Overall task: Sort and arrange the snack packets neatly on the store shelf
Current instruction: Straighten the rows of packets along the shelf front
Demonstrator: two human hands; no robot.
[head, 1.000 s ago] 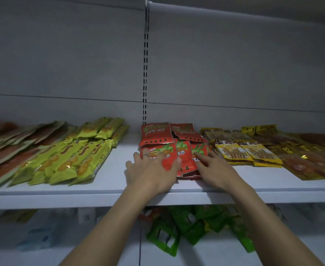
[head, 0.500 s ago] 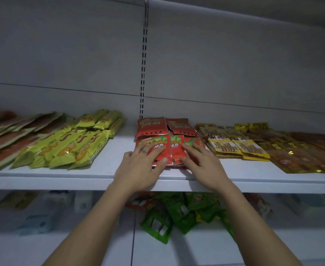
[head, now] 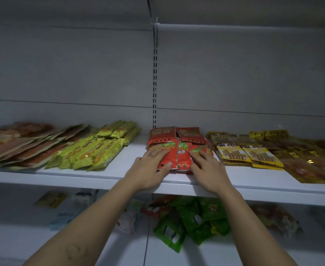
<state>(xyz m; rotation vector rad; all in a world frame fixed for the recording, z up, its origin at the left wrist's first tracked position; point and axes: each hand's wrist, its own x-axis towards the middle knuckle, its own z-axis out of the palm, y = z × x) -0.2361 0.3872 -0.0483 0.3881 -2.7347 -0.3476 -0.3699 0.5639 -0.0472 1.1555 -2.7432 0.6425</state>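
A small pile of red snack packets lies in the middle of the white shelf, under the slotted upright. My left hand lies flat on the pile's left side, fingers straight and spread. On the pile's right side rests my right hand, fingers also straight. Both hands press on the front red packets, with two more red packets lying behind them.
Yellow-green packets and orange-brown packets lie on the shelf to the left. Yellow stick-snack packets and gold-brown packets lie to the right. On the lower shelf sits a heap of green packets.
Both hands have slid slightly on the red pile, drawing closer on its front packets. The camera view has shifted a little.
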